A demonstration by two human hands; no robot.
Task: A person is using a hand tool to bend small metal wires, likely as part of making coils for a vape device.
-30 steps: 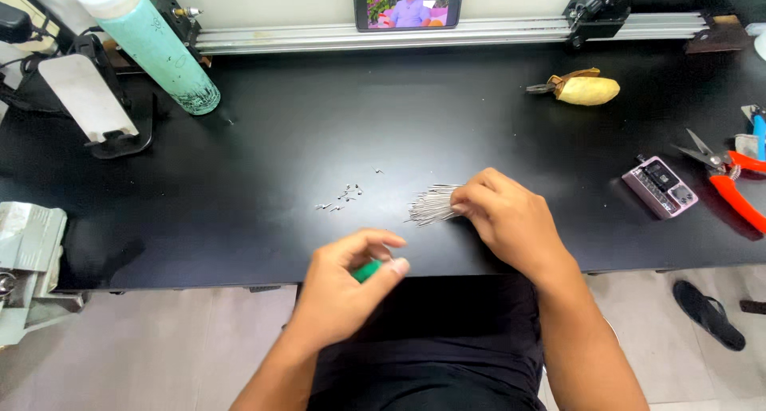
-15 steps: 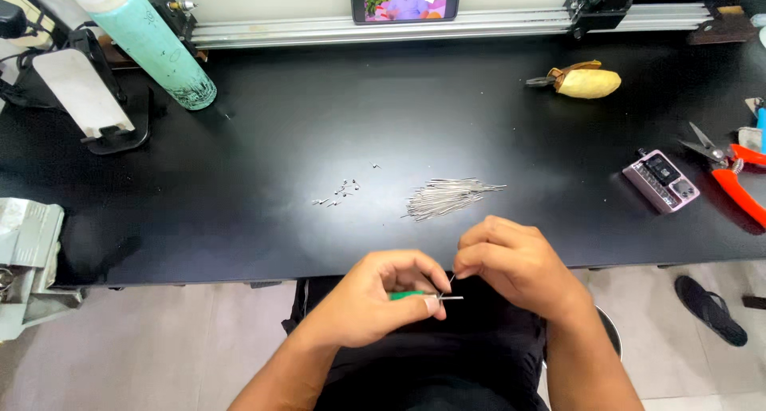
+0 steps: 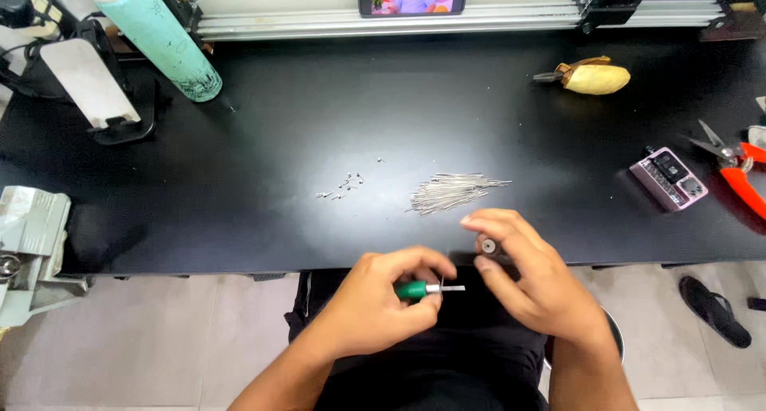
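Left hand [image 3: 375, 307]: closed in a pinch grip on a small green-handled tool [image 3: 413, 290], held just off the near edge of the tabletop [image 3: 263, 140], over the lap. The tool's long axis is laid left to right, green handle buried in the fingers, thin metal tip [image 3: 452, 288] pointed right toward the right hand [image 3: 531, 279]. Right hand: fingers loosely curled, a small dark round piece [image 3: 487, 246] pinched at the fingertips, just above and to the right of the tool tip; the two are near, whether touching cannot be told. A bundle of thin metal pins [image 3: 453, 192] is laid on the tabletop just beyond the right hand, axis left to right. A scatter of tiny metal bits [image 3: 341, 186] is found to the left of the bundle, nearer the left hand's side.
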